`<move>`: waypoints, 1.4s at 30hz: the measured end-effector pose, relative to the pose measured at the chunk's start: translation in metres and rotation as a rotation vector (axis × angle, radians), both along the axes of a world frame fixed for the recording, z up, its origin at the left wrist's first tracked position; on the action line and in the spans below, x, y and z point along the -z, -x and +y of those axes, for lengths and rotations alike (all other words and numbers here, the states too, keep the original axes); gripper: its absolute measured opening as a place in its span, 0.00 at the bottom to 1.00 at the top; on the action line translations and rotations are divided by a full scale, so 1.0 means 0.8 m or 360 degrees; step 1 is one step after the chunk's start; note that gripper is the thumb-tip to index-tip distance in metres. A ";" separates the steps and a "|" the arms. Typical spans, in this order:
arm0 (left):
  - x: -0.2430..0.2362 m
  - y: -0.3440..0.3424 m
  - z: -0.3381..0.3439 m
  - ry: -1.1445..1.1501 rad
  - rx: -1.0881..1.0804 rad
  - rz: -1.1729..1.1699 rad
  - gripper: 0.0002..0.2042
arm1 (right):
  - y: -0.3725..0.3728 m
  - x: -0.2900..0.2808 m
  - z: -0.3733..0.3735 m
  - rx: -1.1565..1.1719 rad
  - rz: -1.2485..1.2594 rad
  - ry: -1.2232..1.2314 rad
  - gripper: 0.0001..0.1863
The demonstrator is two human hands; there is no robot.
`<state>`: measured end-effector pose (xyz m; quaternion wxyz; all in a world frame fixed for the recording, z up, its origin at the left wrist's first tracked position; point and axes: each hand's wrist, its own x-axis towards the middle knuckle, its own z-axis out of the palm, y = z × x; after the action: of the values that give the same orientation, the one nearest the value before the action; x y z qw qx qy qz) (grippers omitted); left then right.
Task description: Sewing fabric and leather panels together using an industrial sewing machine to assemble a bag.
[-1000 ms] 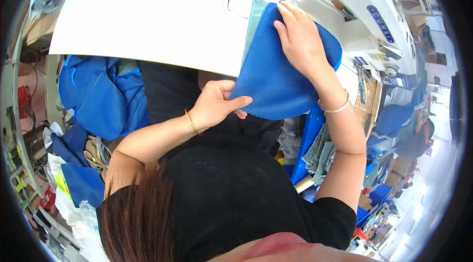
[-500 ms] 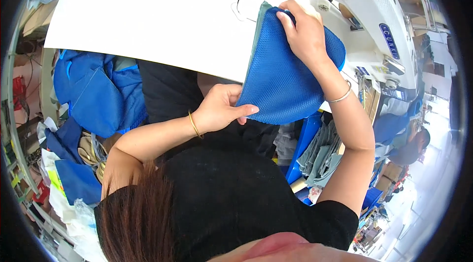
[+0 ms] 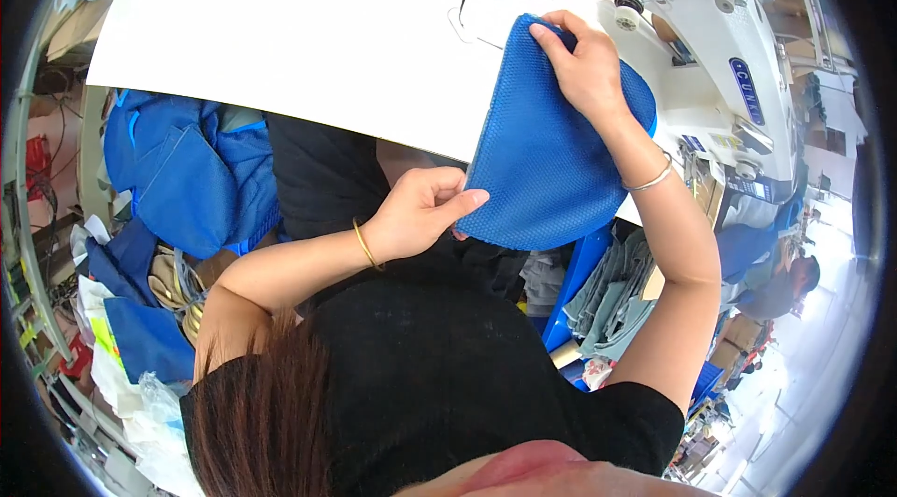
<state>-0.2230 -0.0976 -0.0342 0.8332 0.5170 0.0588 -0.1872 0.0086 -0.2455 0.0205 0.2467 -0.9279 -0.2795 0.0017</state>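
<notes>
A blue textured fabric piece point(image 3: 542, 156) with one straight edge and a rounded side is stretched between my hands, over the front edge of the white table. My left hand point(image 3: 422, 209) pinches its near left corner between thumb and fingers. At the far corner, my right hand point(image 3: 584, 67) grips the top edge, its thumb on the upper face and fingers partly hidden behind. Just beyond the right hand stands a white sewing machine point(image 3: 710, 21), its needle area not touching the cloth.
The white tabletop point(image 3: 280, 21) spreads out to the left of the machine. Blue fabric pieces point(image 3: 187, 189) are heaped below it at the left. A blue bin point(image 3: 572, 291) stands at the right, beside grey-green cloth pieces point(image 3: 612, 296). Farther right is another person point(image 3: 780, 287).
The straight edges have come together: the grey-green layer that showed along the left edge is now hidden behind the blue. Both hands still hold their corners.
</notes>
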 end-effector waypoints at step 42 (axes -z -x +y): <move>-0.023 0.007 0.007 0.0115 0.0055 0.0062 0.10 | 0.036 -0.026 -0.027 -0.0587 -0.0554 0.0468 0.24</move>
<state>-0.2287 -0.0920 -0.0160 0.8467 0.4837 0.0595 -0.2136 -0.0202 -0.2668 0.0412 0.0534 -0.8735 -0.4784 -0.0722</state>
